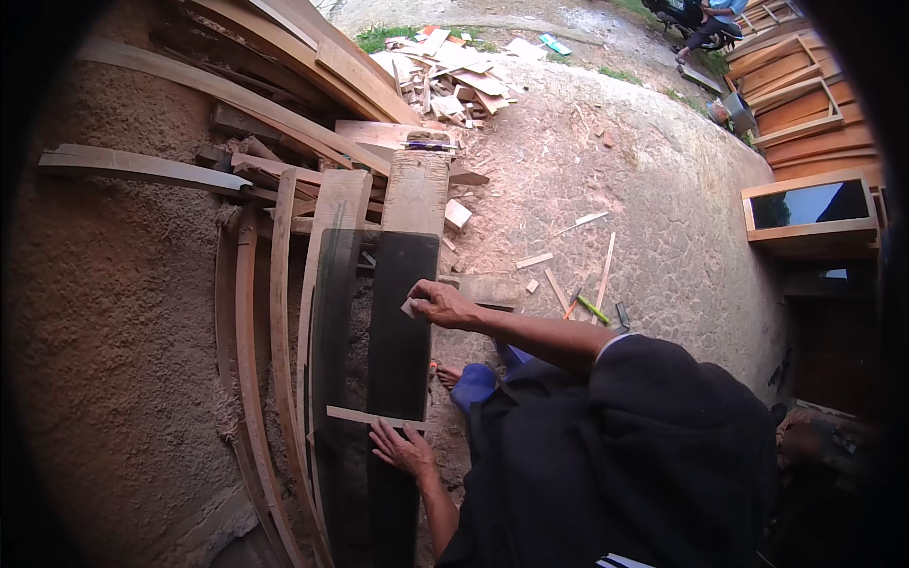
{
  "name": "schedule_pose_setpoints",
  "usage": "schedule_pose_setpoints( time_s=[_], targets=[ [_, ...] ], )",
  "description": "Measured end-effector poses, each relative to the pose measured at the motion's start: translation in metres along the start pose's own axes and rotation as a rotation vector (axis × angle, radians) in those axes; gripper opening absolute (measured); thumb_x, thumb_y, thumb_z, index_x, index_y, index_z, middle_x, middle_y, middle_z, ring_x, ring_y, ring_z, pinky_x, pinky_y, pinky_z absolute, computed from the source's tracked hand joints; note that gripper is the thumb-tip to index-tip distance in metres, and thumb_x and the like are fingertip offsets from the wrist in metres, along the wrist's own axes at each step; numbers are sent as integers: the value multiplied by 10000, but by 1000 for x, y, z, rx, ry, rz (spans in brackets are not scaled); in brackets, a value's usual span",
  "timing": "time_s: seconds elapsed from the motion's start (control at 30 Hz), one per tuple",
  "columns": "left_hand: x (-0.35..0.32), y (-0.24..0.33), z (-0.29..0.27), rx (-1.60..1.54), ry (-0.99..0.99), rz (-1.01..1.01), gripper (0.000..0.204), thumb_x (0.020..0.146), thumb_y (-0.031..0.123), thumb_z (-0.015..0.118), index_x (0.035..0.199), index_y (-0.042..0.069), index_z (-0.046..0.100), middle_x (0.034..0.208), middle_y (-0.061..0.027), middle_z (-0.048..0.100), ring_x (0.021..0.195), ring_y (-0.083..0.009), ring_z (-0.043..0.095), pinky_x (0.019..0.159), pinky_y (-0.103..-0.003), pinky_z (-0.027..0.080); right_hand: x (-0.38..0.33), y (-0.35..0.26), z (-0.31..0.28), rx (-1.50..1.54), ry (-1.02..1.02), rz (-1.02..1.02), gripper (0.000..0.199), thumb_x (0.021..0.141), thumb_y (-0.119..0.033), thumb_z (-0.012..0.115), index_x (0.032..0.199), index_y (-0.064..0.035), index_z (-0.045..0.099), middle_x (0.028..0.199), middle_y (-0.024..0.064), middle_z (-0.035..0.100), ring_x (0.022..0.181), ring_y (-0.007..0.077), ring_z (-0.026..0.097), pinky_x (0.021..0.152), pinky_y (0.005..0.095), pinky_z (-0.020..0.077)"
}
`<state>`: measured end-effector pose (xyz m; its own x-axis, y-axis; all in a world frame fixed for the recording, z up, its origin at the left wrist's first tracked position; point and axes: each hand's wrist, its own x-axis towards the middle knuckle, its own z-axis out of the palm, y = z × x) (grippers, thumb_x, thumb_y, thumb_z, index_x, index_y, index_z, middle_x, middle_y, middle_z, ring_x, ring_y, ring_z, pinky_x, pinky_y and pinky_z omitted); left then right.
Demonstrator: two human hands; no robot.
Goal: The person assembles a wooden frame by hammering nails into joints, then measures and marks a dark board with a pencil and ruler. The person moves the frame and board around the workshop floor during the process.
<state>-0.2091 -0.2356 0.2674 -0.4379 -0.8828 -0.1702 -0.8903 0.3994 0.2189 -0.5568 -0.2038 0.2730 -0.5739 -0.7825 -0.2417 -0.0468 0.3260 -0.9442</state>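
Note:
A dark tinted glass sheet [402, 275] lies flat across a wooden bench plank [417, 185] and the beams beside it. My left hand [405, 449] rests on the glass with its fingers spread, against a thin pale wooden strip [365, 416] laid crosswise. Farther up, my right hand [443, 304] is closed in a pinch over the right edge of the glass. Between its fingertips is a small, flat, pale piece [408, 308] whose kind I cannot make out.
Long timber boards [281, 284] lean along the rough wall on the left. A tool with a green part [594, 310] and thin wood offcuts [606, 265] lie on the ground. Scrap wood [454, 80] is heaped at the back. Framed glass [810, 205] stands right; a person [715, 24] sits far off.

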Motion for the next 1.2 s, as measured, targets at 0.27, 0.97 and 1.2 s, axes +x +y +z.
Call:
schedule_pose_setpoints(
  time_s=[0.27, 0.97, 1.2],
  targets=[
    [7, 36, -14, 42, 251, -72, 636, 1013, 381, 503, 1552, 73, 362, 1621, -200, 309, 1481, -394, 315, 1200, -585, 208, -20, 31, -81, 271, 139, 113, 345, 991, -216, 572, 1270, -16, 600, 882, 98, 655, 734, 152, 622, 678, 323, 523],
    [41, 273, 22, -1105, -679, 358, 553, 1065, 271, 500, 1506, -37, 371, 1394, -226, 534, 1221, -270, 573, 1012, -369, 470, -131, 27, -135, 562, -163, 222, 308, 1005, -270, 625, 1185, -32, 546, 938, 33, 611, 791, 106, 599, 678, 265, 528],
    [74, 332, 53, -864, -398, 526, 541, 1061, 255, 504, 1486, -56, 379, 1421, -233, 523, 1188, -278, 612, 1000, -366, 489, -95, 52, -198, 355, -103, 146, 408, 992, -307, 622, 1321, -80, 540, 1067, 107, 681, 864, 175, 654, 735, 328, 549]
  ],
)
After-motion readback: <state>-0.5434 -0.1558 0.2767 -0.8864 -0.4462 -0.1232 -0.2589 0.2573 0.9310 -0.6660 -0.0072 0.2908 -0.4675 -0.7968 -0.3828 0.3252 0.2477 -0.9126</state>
